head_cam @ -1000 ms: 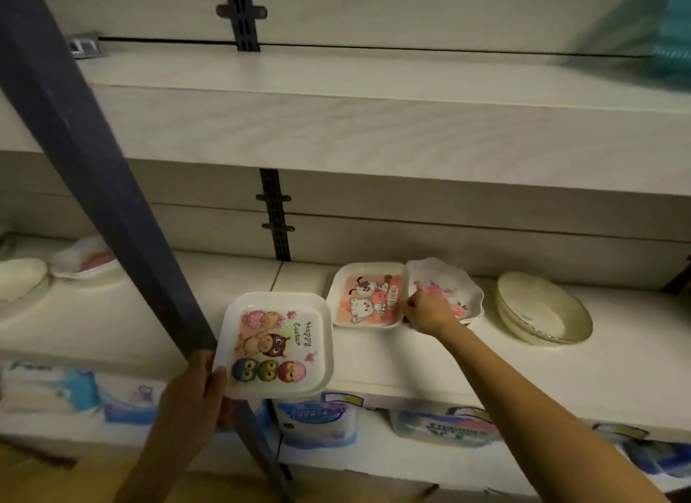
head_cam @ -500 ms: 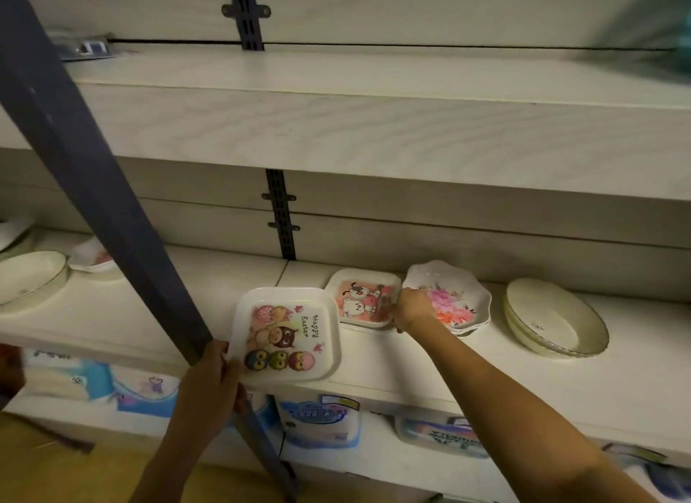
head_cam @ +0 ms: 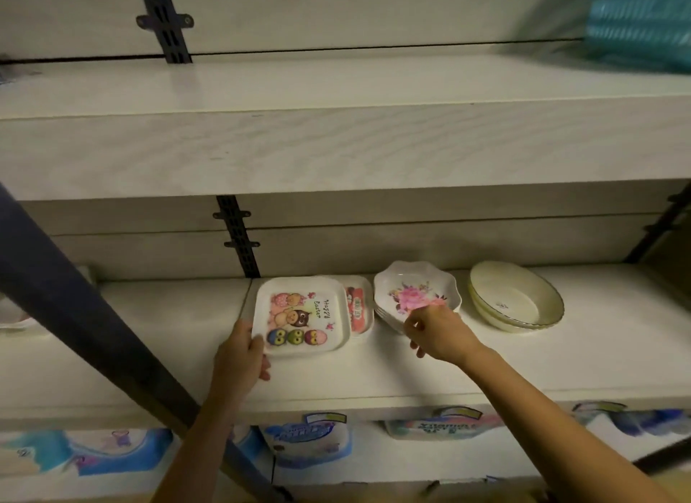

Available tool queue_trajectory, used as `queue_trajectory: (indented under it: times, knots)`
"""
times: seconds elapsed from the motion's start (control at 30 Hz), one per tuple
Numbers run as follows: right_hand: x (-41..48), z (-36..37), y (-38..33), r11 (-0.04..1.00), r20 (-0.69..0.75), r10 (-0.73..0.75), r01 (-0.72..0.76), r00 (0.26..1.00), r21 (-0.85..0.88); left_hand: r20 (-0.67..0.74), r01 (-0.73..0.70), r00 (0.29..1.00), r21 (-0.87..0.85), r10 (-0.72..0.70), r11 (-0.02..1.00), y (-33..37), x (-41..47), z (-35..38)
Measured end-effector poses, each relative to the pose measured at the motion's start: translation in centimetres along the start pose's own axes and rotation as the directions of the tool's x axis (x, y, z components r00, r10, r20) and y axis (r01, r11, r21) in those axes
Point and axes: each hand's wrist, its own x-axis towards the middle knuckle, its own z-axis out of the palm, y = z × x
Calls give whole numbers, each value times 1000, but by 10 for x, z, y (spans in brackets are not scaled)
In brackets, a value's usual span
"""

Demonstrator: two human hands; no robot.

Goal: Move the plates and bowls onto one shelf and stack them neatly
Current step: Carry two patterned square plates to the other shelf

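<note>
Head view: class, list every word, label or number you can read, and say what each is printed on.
"Happy Easter": on the square plate, written sideways.
Label on the pink plate beneath it: too blurred to read.
Small mark inside the cream bowl: too small to read.
Print on the packages under the shelf: blurred, unreadable.

Left hand [head_cam: 241, 356]: bare, forearm uncovered to frame edge.
Right hand [head_cam: 437, 334]: bare, forearm uncovered to frame edge.
</note>
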Motion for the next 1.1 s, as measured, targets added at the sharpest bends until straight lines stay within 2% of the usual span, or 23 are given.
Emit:
queue_trajectory:
  times: [0.1,0.33,0.57,0.63,0.73,0.83,0.93,1.1]
  knots:
    - [-18,-7,9,1000,-15,24,-24,1000,-7,37,29,999,-12,-29,999,7,25,12]
    - [-44,-14,20,995,-56,96,-96,994,-6,82,48,995,91,-56,995,17,67,40]
    - [-52,-16,21,990,-62,108,-113,992,-80,159,75,981,211,-110,975,22,72,56]
    - [-51,-17,20,990,-53,91,-96,994,-104,141,68,984,275,-110,959,23,68,55]
    - [-49,-18,16,989,-48,41,-47,998,-143,125,-25,991,472,-39,881,24,62,49]
    - [-45,-19,6,984,-23,-32,27,999,-174,217,-181,974,605,58,775,25,48,37]
    - [-42,-17,-7,976,11,-120,119,993,-183,280,-256,955,602,101,756,24,26,20]
    - [-37,-9,-29,936,64,-279,286,958,-205,263,-221,957,394,121,892,16,-12,-12]
